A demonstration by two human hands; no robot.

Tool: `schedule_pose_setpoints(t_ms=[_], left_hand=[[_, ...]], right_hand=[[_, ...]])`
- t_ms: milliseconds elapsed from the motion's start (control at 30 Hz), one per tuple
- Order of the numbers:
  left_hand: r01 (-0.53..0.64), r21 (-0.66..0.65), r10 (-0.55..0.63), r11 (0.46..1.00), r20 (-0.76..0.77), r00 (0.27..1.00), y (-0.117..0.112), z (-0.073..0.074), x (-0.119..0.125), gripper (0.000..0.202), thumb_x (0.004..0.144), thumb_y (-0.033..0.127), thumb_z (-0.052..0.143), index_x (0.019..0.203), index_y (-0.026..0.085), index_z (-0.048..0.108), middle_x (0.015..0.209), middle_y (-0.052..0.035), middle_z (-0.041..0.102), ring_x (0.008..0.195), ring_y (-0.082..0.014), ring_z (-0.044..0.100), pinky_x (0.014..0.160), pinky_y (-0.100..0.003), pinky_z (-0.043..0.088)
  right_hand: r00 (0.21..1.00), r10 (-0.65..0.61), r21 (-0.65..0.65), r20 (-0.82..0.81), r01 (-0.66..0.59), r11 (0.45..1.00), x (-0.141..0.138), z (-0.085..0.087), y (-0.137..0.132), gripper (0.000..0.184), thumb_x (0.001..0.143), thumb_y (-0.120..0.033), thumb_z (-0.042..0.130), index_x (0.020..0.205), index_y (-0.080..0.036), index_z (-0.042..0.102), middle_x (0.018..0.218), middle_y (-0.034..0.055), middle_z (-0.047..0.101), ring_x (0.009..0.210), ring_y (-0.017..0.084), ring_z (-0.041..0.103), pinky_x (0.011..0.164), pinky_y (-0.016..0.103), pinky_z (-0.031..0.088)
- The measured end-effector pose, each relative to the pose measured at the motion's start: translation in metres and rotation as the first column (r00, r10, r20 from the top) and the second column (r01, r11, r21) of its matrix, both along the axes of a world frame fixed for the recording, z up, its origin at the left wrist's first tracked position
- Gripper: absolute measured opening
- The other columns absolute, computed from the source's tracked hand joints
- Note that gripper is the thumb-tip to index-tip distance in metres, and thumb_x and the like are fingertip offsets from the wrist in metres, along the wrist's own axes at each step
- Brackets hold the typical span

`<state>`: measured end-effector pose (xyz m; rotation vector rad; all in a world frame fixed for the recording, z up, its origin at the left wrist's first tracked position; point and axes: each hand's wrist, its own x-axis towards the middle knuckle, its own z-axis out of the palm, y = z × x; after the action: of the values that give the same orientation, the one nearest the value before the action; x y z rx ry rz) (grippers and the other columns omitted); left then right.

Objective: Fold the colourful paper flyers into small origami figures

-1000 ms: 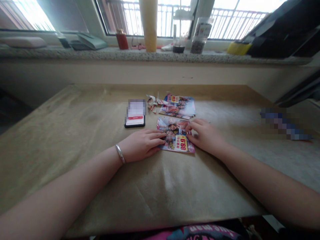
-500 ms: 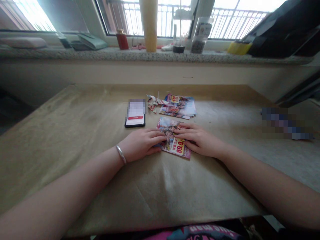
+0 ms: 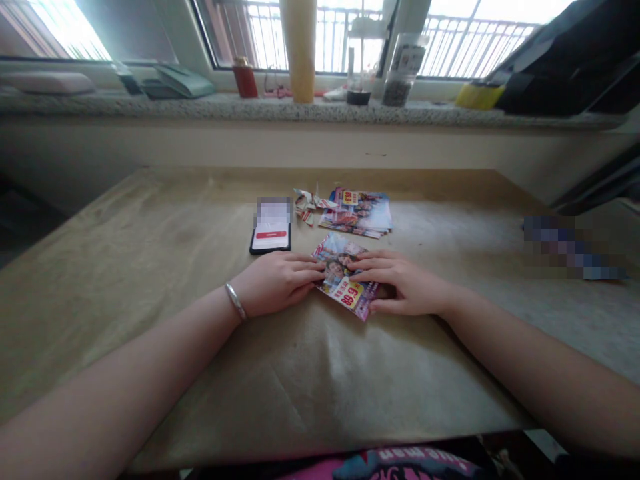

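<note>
- Flyer (image 3: 344, 283) lies flat on the tan table (image 3: 150, 267), turned at a slant, just in front of the phone (image 3: 271, 235).
- Your left hand (image 3: 273, 281) rests with its fingers spread flat on the flyer's left edge, gripping nothing.
- Your right hand (image 3: 405, 283) presses the flyer's right side, fingers flat, not clamped around it.
- Behind sits a stack of flyers (image 3: 357, 213), beside paper scraps (image 3: 306, 203).

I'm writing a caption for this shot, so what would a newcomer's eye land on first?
First, the two hands meeting at the middle of the table: the left hand and right hand both press flat on a colourful printed flyer lying askew. Just behind it sit a stack of similar flyers and a phone with a lit screen. A silver bangle glints on the left wrist.
</note>
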<state>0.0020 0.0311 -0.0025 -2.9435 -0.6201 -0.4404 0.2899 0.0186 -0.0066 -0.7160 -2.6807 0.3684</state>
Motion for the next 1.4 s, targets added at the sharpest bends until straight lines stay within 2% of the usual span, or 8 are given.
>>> schedule_pose_setpoints(t_ms=[100,300,467,733,800,967,1200,1400], left_hand=[[-0.002,-0.020,0.002,1.000,-0.001,1.000,0.001,0.000,-0.001,0.029,0.092,0.021,0.044,0.113,0.019,0.064,0.118,-0.0040,0.066,0.109,-0.0188,0.063,0.091,-0.033,0.054],[0.017,-0.093,-0.016,0.996,0.005,1.000,0.001,0.002,-0.001,0.031,0.090,0.019,0.046,0.117,0.020,0.062,0.121,-0.0060,0.064,0.113,-0.0201,0.060,0.094,-0.036,0.052],[0.037,-0.161,-0.036,0.986,0.011,0.999,-0.002,0.005,-0.001,0.036,0.086,0.021,0.052,0.121,0.019,0.060,0.123,-0.0083,0.062,0.114,-0.0225,0.058,0.095,-0.039,0.051],[0.089,-0.225,-0.091,0.970,0.004,0.996,-0.007,0.005,0.003,0.032,0.089,0.023,0.048,0.118,0.025,0.063,0.119,-0.0050,0.064,0.108,-0.0212,0.059,0.093,-0.037,0.050],[0.074,-0.214,-0.075,0.974,0.007,0.997,-0.007,0.002,0.003,0.032,0.090,0.023,0.047,0.119,0.024,0.062,0.123,-0.0058,0.062,0.112,-0.0208,0.057,0.096,-0.037,0.049],[-0.035,-0.137,0.030,0.990,-0.041,0.999,-0.005,-0.004,0.003,0.042,0.090,0.029,0.049,0.129,0.016,0.053,0.140,-0.0130,0.048,0.130,-0.0269,0.043,0.105,-0.044,0.042],[-0.050,-0.214,0.030,0.975,-0.098,0.995,-0.004,0.000,0.001,0.047,0.091,0.039,0.047,0.132,0.017,0.051,0.139,-0.0122,0.048,0.128,-0.0274,0.045,0.107,-0.045,0.038],[-0.009,-0.248,-0.021,0.969,-0.115,0.993,-0.006,0.004,0.002,0.049,0.091,0.046,0.045,0.134,0.023,0.049,0.138,-0.0107,0.048,0.129,-0.0295,0.041,0.109,-0.047,0.034]], right_hand=[[0.999,0.017,0.005,0.027,-0.017,1.000,0.001,0.001,0.001,0.053,0.079,-0.043,0.067,0.127,-0.023,0.058,0.135,0.0092,0.055,0.127,0.025,0.047,0.107,0.044,0.037],[0.999,0.020,0.035,0.046,-0.021,0.999,0.003,0.001,0.001,0.045,0.083,-0.037,0.063,0.125,-0.024,0.059,0.134,0.0078,0.056,0.126,0.024,0.048,0.106,0.044,0.039],[0.999,0.023,0.028,-0.039,-0.022,0.999,0.004,-0.002,0.001,0.030,0.084,-0.020,0.058,0.112,-0.027,0.068,0.120,0.0046,0.066,0.118,0.021,0.055,0.101,0.042,0.044],[0.994,0.063,-0.059,-0.092,-0.069,0.996,0.005,0.004,0.001,0.024,0.083,-0.014,0.054,0.096,-0.023,0.072,0.110,0.0044,0.071,0.111,0.019,0.061,0.098,0.037,0.049],[0.993,0.070,-0.092,-0.099,-0.079,0.993,0.007,0.004,0.001,0.025,0.081,-0.011,0.054,0.095,-0.023,0.072,0.108,0.0037,0.071,0.112,0.018,0.060,0.099,0.037,0.049],[0.992,0.072,-0.160,-0.099,-0.088,0.983,0.010,0.005,0.000,0.029,0.075,-0.006,0.055,0.093,-0.021,0.071,0.105,0.0035,0.072,0.113,0.018,0.060,0.102,0.037,0.047],[0.992,0.040,-0.182,-0.116,-0.061,0.981,0.009,0.009,0.000,0.021,0.081,-0.011,0.053,0.090,-0.020,0.070,0.100,0.0051,0.073,0.107,0.018,0.062,0.097,0.036,0.049],[0.990,-0.090,-0.159,-0.110,0.072,0.985,0.010,0.005,0.004,0.021,0.089,-0.021,0.049,0.096,-0.017,0.068,0.093,0.0090,0.071,0.090,0.018,0.064,0.084,0.033,0.051]])
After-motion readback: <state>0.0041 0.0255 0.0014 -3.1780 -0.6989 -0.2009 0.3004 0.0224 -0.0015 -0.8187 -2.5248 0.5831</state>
